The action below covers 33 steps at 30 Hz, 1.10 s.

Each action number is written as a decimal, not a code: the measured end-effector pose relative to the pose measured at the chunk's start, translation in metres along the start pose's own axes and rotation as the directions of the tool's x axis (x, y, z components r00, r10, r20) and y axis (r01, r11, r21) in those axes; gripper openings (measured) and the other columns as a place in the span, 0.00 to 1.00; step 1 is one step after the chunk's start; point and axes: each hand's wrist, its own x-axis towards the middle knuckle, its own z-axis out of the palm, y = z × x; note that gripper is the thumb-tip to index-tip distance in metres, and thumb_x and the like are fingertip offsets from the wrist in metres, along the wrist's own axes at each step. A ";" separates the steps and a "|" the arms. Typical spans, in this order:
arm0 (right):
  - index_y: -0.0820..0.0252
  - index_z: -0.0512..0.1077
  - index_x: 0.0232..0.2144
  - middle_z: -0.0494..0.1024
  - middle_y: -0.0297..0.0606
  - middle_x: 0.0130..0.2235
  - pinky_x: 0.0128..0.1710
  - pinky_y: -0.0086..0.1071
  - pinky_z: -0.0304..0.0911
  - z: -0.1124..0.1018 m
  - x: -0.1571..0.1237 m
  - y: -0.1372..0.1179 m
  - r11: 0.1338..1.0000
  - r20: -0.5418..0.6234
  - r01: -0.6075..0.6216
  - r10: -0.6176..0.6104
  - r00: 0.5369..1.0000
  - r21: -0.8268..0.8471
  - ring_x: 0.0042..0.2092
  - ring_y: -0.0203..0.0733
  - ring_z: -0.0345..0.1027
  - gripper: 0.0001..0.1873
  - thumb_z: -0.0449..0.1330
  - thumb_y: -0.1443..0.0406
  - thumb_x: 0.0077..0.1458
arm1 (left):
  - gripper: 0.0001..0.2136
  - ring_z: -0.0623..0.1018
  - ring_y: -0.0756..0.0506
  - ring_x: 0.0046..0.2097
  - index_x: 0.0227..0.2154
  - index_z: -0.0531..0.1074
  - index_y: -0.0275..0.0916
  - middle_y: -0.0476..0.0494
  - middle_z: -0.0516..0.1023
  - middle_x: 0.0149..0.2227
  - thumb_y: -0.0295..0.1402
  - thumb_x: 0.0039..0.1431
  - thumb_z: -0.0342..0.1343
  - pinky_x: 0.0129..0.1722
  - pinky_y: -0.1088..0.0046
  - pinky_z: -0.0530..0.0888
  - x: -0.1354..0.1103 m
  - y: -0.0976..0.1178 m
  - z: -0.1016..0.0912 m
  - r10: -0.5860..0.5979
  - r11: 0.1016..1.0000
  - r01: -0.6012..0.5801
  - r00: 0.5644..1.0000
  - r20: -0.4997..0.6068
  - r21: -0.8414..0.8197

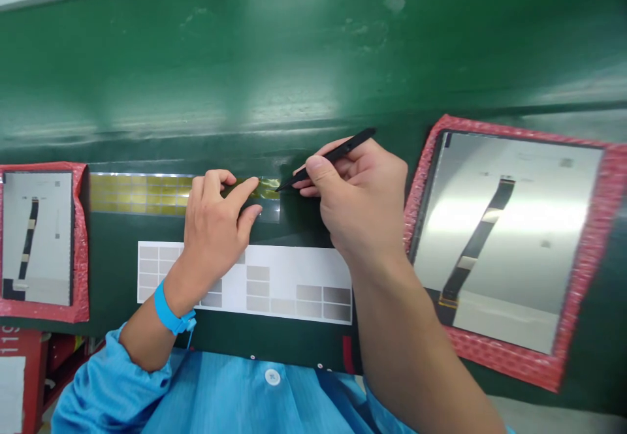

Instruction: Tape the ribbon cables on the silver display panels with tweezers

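Observation:
My left hand presses its fingertips on the right end of a strip of yellow stickers that lies on the green bench. My right hand is closed on black tweezers, whose tip touches the strip's right end just beside my left forefinger. Below the strip lies a white sheet of grey stickers, partly under my left wrist, which wears a blue strap.
A metal panel with a black flex cable sits on red foam at the right. A similar panel on red foam lies at the left edge. The green bench surface stretches beyond. Red crates show at lower left.

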 end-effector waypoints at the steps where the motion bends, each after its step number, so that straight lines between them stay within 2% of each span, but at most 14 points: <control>1: 0.55 0.74 0.33 0.81 0.31 0.30 0.26 0.28 0.75 0.000 0.000 0.000 1.000 -0.001 0.001 -0.001 1.000 0.003 0.29 0.38 0.79 0.04 0.67 0.67 0.58 | 0.15 0.69 0.38 0.51 0.58 0.80 0.41 0.37 0.71 0.52 0.33 0.71 0.61 0.53 0.57 0.74 0.000 0.000 0.000 0.001 1.000 -0.001 1.000 -0.001 0.001; 14: 0.54 0.73 0.31 0.80 0.30 0.28 0.25 0.28 0.73 0.004 -0.001 0.000 0.999 -0.004 0.036 -0.036 0.999 0.012 0.28 0.38 0.78 0.07 0.68 0.69 0.57 | 0.15 0.70 0.38 0.52 0.58 0.79 0.41 0.38 0.71 0.52 0.33 0.72 0.60 0.54 0.57 0.74 0.000 -0.002 -0.001 0.004 1.000 -0.004 1.000 -0.001 -0.018; 19: 0.54 0.72 0.31 0.80 0.32 0.29 0.24 0.29 0.69 0.010 -0.003 0.000 0.991 -0.018 0.069 -0.068 0.998 0.119 0.26 0.36 0.73 0.08 0.68 0.65 0.58 | 0.15 0.71 0.39 0.52 0.57 0.80 0.42 0.39 0.72 0.52 0.33 0.71 0.61 0.54 0.56 0.74 0.002 -0.004 -0.001 -0.007 0.999 0.007 1.000 0.001 -0.032; 22: 0.54 0.70 0.32 0.80 0.32 0.30 0.26 0.30 0.69 0.002 -0.006 -0.011 0.973 -0.014 0.093 -0.092 0.996 0.210 0.26 0.35 0.72 0.10 0.69 0.61 0.61 | 0.15 0.73 0.38 0.53 0.57 0.80 0.42 0.38 0.73 0.52 0.33 0.70 0.61 0.56 0.55 0.74 0.006 -0.012 -0.003 0.021 0.999 -0.022 1.000 -0.012 -0.044; 25: 0.53 0.69 0.33 0.80 0.32 0.32 0.26 0.29 0.68 -0.033 -0.008 -0.025 0.966 -0.025 0.112 -0.109 0.994 0.233 0.25 0.34 0.70 0.13 0.68 0.57 0.63 | 0.15 0.75 0.37 0.52 0.56 0.81 0.43 0.37 0.74 0.51 0.33 0.69 0.63 0.55 0.53 0.75 0.012 -0.023 -0.007 0.081 0.997 -0.082 0.995 -0.059 -0.016; 28: 0.54 0.71 0.34 0.77 0.31 0.31 0.23 0.29 0.65 -0.094 -0.014 -0.033 0.984 -0.043 0.086 -0.080 0.996 0.156 0.23 0.32 0.66 0.16 0.71 0.53 0.61 | 0.13 0.77 0.35 0.50 0.53 0.82 0.43 0.35 0.78 0.50 0.33 0.68 0.64 0.52 0.52 0.77 0.017 -0.022 -0.014 0.146 0.989 -0.142 0.983 -0.110 0.040; 30: 0.55 0.73 0.32 0.75 0.31 0.28 0.20 0.29 0.60 -0.139 -0.022 -0.032 0.995 -0.088 0.029 -0.020 0.996 0.097 0.22 0.31 0.63 0.17 0.75 0.54 0.55 | 0.12 0.78 0.34 0.50 0.52 0.82 0.44 0.35 0.80 0.50 0.32 0.68 0.64 0.50 0.52 0.77 0.013 -0.003 -0.021 0.182 0.982 -0.172 0.972 -0.151 0.073; 33: 0.58 0.76 0.28 0.72 0.30 0.23 0.17 0.28 0.53 -0.187 -0.035 -0.024 0.994 -0.152 -0.107 0.111 0.982 0.033 0.19 0.30 0.58 0.16 0.77 0.58 0.48 | 0.11 0.79 0.35 0.51 0.52 0.81 0.43 0.36 0.81 0.50 0.28 0.69 0.62 0.49 0.54 0.78 -0.006 0.056 -0.023 0.246 0.969 -0.242 0.957 -0.156 0.044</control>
